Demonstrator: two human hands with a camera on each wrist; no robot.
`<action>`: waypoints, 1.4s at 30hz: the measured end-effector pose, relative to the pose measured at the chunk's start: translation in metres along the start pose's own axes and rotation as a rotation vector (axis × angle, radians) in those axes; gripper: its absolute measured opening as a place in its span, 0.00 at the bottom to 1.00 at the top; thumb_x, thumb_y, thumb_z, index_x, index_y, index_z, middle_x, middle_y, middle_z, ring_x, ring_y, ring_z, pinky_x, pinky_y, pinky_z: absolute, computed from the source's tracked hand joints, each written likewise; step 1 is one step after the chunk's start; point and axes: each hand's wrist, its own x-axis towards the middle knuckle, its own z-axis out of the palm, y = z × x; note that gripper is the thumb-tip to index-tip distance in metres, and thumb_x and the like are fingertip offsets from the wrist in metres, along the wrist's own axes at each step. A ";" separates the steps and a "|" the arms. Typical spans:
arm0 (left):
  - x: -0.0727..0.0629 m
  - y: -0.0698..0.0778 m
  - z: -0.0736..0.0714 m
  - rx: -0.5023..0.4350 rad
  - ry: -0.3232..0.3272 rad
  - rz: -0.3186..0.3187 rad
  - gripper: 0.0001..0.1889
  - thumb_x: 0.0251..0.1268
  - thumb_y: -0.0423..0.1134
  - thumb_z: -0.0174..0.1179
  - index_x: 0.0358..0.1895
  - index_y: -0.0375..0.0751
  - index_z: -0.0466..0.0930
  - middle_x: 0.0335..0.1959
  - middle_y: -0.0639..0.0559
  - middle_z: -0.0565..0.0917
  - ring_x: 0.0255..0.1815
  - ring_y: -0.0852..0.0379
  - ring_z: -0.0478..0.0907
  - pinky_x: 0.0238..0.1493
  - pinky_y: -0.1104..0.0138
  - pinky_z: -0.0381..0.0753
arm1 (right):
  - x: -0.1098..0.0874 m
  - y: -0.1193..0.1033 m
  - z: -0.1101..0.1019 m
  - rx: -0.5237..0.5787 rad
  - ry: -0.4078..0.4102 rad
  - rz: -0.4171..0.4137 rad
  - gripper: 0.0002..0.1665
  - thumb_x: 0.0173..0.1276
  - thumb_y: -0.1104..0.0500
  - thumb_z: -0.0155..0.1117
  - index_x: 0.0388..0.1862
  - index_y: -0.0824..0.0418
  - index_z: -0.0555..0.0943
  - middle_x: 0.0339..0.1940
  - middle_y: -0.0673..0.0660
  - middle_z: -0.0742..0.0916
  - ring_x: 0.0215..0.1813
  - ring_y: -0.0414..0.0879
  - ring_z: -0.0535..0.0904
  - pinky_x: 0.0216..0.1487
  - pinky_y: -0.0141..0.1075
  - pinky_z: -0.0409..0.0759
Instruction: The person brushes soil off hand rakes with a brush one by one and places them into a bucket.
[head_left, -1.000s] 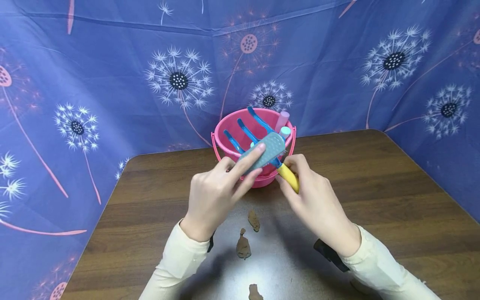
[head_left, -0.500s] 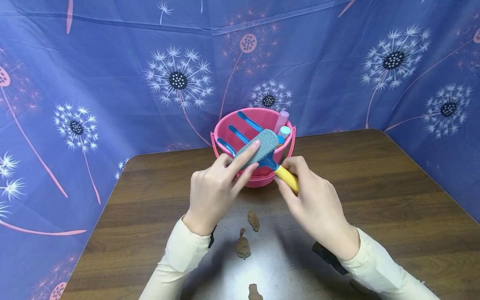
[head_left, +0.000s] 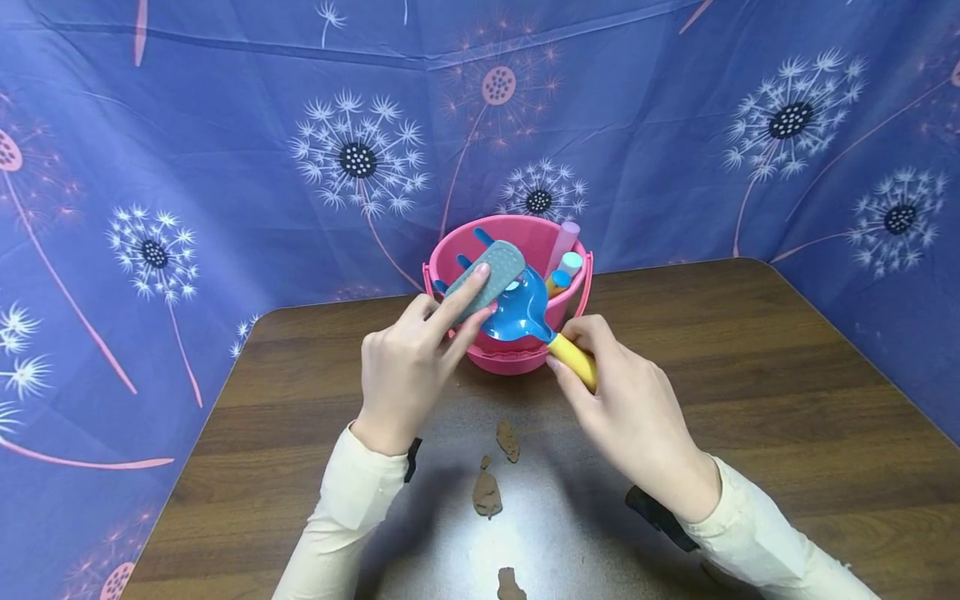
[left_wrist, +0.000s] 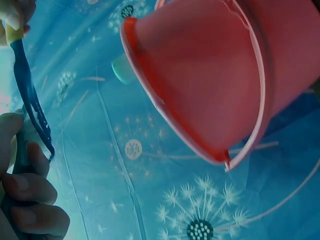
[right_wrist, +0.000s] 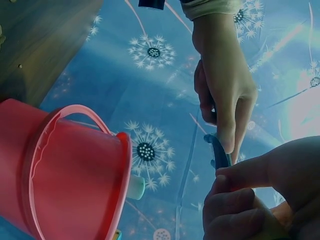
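My right hand (head_left: 630, 400) grips the yellow handle of a blue toy rake (head_left: 525, 315), held up in front of the pink bucket (head_left: 510, 362). The tines point up and left. In my left hand (head_left: 412, 358) is a grey-blue brush (head_left: 491, 275) with a dotted back, lying against the rake head and covering part of its tines. My index finger presses along the brush's back. In the left wrist view the brush (left_wrist: 21, 155) is next to the rake (left_wrist: 31, 95). The brush's underside is mostly hidden.
Inside the bucket stand a purple-capped tube (head_left: 564, 242), a mint-capped tube (head_left: 572, 263) and an orange piece with a blue top (head_left: 558, 282). Brown clumps (head_left: 487, 493) lie on the wooden table (head_left: 750, 375). A patterned blue cloth (head_left: 637, 150) hangs behind.
My left hand has slid the brush left across the rake, towards the tine tips. The rake has turned slightly left, showing more of its blue head. My right hand stays nearly in place.
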 end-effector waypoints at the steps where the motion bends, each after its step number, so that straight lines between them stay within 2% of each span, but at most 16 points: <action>1: 0.000 -0.002 -0.001 0.006 0.004 -0.006 0.26 0.65 0.53 0.68 0.67 0.60 0.80 0.19 0.52 0.70 0.13 0.60 0.63 0.13 0.69 0.53 | 0.000 0.000 0.000 0.001 -0.002 0.002 0.21 0.66 0.60 0.72 0.54 0.58 0.75 0.28 0.52 0.82 0.23 0.39 0.69 0.24 0.33 0.67; 5: 0.001 -0.007 -0.001 0.026 0.019 -0.018 0.25 0.66 0.52 0.68 0.67 0.60 0.80 0.18 0.52 0.69 0.13 0.59 0.61 0.13 0.68 0.52 | 0.000 -0.001 0.000 0.008 -0.012 0.010 0.20 0.66 0.60 0.72 0.54 0.57 0.75 0.28 0.52 0.82 0.23 0.39 0.69 0.25 0.33 0.67; 9: 0.002 -0.008 -0.002 0.076 0.036 0.003 0.25 0.67 0.51 0.67 0.67 0.61 0.79 0.19 0.51 0.71 0.12 0.60 0.62 0.13 0.68 0.53 | -0.001 -0.002 0.000 0.013 -0.031 0.035 0.20 0.67 0.59 0.72 0.53 0.56 0.75 0.27 0.51 0.81 0.23 0.39 0.69 0.24 0.33 0.67; 14: 0.003 -0.008 -0.008 0.176 0.100 -0.009 0.23 0.68 0.48 0.67 0.66 0.62 0.80 0.20 0.49 0.73 0.11 0.58 0.63 0.11 0.65 0.57 | 0.002 -0.001 0.001 0.006 -0.077 0.048 0.18 0.69 0.58 0.69 0.53 0.56 0.74 0.26 0.51 0.78 0.23 0.41 0.69 0.25 0.34 0.67; 18: 0.004 -0.002 -0.015 0.098 0.123 -0.032 0.21 0.68 0.48 0.67 0.64 0.59 0.82 0.21 0.49 0.74 0.12 0.58 0.67 0.11 0.65 0.58 | 0.005 0.002 0.001 -0.004 -0.084 0.051 0.17 0.71 0.58 0.67 0.55 0.59 0.73 0.29 0.53 0.80 0.25 0.43 0.70 0.26 0.35 0.69; 20: 0.005 0.002 -0.018 0.013 0.092 -0.004 0.21 0.67 0.49 0.68 0.63 0.57 0.83 0.21 0.51 0.75 0.13 0.59 0.69 0.11 0.66 0.58 | 0.006 0.004 0.000 -0.004 -0.068 0.052 0.18 0.72 0.58 0.66 0.55 0.60 0.73 0.29 0.54 0.80 0.25 0.44 0.71 0.27 0.36 0.69; 23: 0.003 0.009 -0.016 -0.085 -0.009 0.048 0.23 0.66 0.51 0.69 0.63 0.58 0.83 0.21 0.53 0.77 0.16 0.62 0.71 0.13 0.68 0.60 | 0.007 0.005 -0.001 0.003 -0.030 0.043 0.18 0.72 0.60 0.66 0.56 0.61 0.73 0.30 0.54 0.81 0.26 0.44 0.71 0.27 0.36 0.69; 26: 0.001 0.014 -0.011 -0.133 -0.117 0.063 0.23 0.66 0.52 0.68 0.64 0.61 0.82 0.23 0.55 0.79 0.19 0.63 0.72 0.15 0.69 0.62 | 0.007 0.005 -0.003 0.012 0.000 0.022 0.19 0.71 0.61 0.66 0.57 0.62 0.73 0.30 0.54 0.81 0.26 0.43 0.71 0.27 0.35 0.69; 28: 0.000 0.015 -0.009 -0.135 -0.149 0.053 0.24 0.66 0.53 0.68 0.65 0.62 0.81 0.23 0.56 0.78 0.18 0.64 0.70 0.15 0.70 0.60 | 0.006 0.006 -0.004 0.020 0.009 0.016 0.20 0.70 0.62 0.68 0.57 0.61 0.73 0.30 0.54 0.81 0.26 0.42 0.71 0.26 0.34 0.69; 33: -0.002 0.011 -0.006 -0.108 -0.133 0.030 0.25 0.64 0.53 0.69 0.65 0.63 0.81 0.21 0.55 0.74 0.17 0.63 0.66 0.15 0.70 0.56 | 0.007 0.005 -0.005 0.037 0.006 0.028 0.20 0.69 0.62 0.69 0.57 0.61 0.74 0.30 0.54 0.82 0.26 0.42 0.71 0.26 0.33 0.69; 42: -0.002 0.000 -0.004 -0.095 -0.092 0.004 0.27 0.61 0.53 0.70 0.65 0.64 0.81 0.19 0.55 0.73 0.16 0.62 0.63 0.15 0.68 0.53 | 0.004 0.004 -0.004 0.048 -0.046 0.060 0.19 0.70 0.60 0.69 0.56 0.60 0.75 0.30 0.53 0.82 0.26 0.42 0.71 0.27 0.33 0.71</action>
